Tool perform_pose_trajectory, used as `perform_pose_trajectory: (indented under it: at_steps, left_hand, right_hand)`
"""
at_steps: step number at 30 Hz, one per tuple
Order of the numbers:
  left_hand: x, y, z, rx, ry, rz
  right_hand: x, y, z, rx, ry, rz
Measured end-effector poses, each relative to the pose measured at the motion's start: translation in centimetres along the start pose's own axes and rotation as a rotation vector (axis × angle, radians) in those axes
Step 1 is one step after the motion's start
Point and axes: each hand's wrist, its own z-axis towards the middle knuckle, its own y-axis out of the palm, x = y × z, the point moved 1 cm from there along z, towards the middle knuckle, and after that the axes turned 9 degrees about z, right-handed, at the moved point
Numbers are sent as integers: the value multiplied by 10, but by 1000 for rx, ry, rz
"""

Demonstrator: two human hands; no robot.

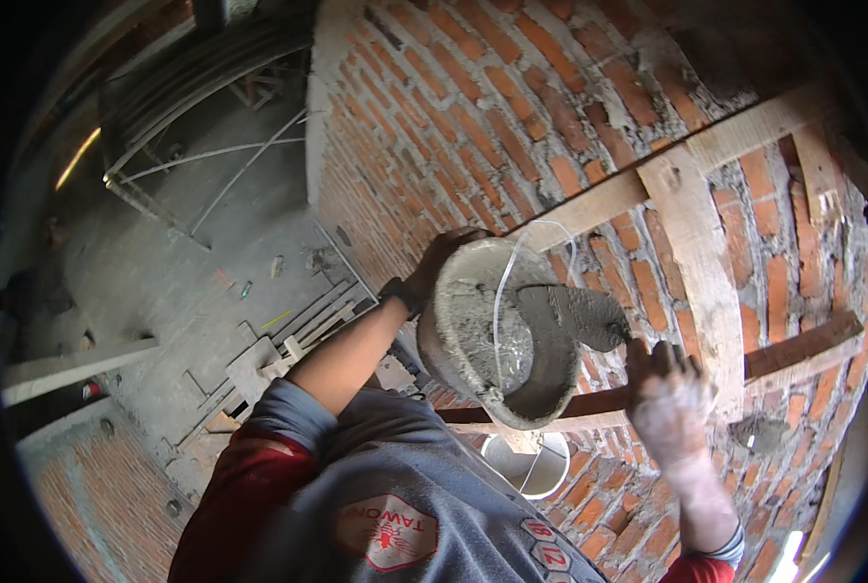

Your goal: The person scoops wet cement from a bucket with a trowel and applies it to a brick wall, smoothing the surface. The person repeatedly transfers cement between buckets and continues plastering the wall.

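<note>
A mortar-crusted bucket [432, 335] with a thin pale handle is tilted in front of me, wet grey mortar [482, 325] inside it. My left hand [450, 251] grips the bucket at its far left side, most of the fingers hidden behind it. In my right hand [669, 400], closed in a fist, is a trowel [584, 316]. Its blade is coated in mortar and reaches over the bucket's right rim. The trowel's handle is hidden within the fist.
Wooden boards [691, 253] of a frame stand against the rough brick wall [511, 126]. A second, white bucket [541, 468] is below the first. Far below on the left lies a grey concrete floor [230, 262] with a metal frame [205, 155] and planks.
</note>
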Motion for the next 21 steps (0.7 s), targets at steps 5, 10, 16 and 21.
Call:
perform_pose_trajectory:
  at_steps: [5, 10, 16, 21]
  left_hand:
    - [0, 0, -5, 93, 168, 359]
    - [-1, 1, -7, 126, -87, 83]
    - [16, 2, -13, 225, -245, 146]
    - [15, 3, -11, 157, -168, 156]
  right_hand:
    - [-33, 50, 3, -276, -47, 88]
    - [-35, 38, 1, -144, 39, 442]
    - [-66, 70, 3, -161, 143, 939]
    - [-38, 86, 13, -195, 230, 815]
